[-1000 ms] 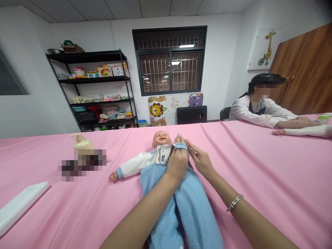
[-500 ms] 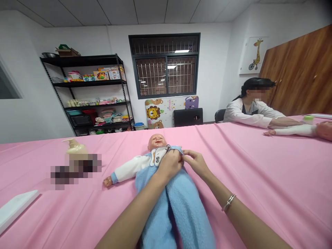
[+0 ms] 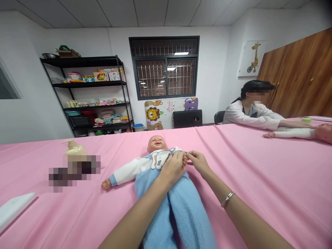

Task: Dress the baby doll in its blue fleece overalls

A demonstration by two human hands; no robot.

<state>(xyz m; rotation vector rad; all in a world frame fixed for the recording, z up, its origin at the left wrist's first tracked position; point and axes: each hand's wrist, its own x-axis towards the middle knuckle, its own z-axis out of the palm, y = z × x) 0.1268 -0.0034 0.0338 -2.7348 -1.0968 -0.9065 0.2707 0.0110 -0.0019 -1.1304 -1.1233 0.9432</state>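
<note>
A baby doll [image 3: 157, 142] lies face up in front of me, in a white-sleeved top with a bear design and fluffy blue trousers [image 3: 189, 200]. One of its arms stretches out to the left, with a blue cuff [image 3: 113, 180] above the bare hand. Over the doll's chest, my left hand [image 3: 174, 165] is closed around its other arm near the wrist. The doll's small fingers [image 3: 185, 159] show between my hands. My right hand [image 3: 199, 162] pinches at that doll hand; its fingertips are partly hidden.
A pink cloth [image 3: 259, 173] covers the table. A cream pump bottle [image 3: 75, 150] stands left, beside a blurred patch. At the left edge lies a white flat object [image 3: 17, 209]. Across the table on the right, a person [image 3: 255, 110] reaches toward another doll [image 3: 295, 134].
My hands have shifted slightly right and down with the doll's arm. The doll's fingers and more of the bear design now show. The person's arm across the table has moved a little.
</note>
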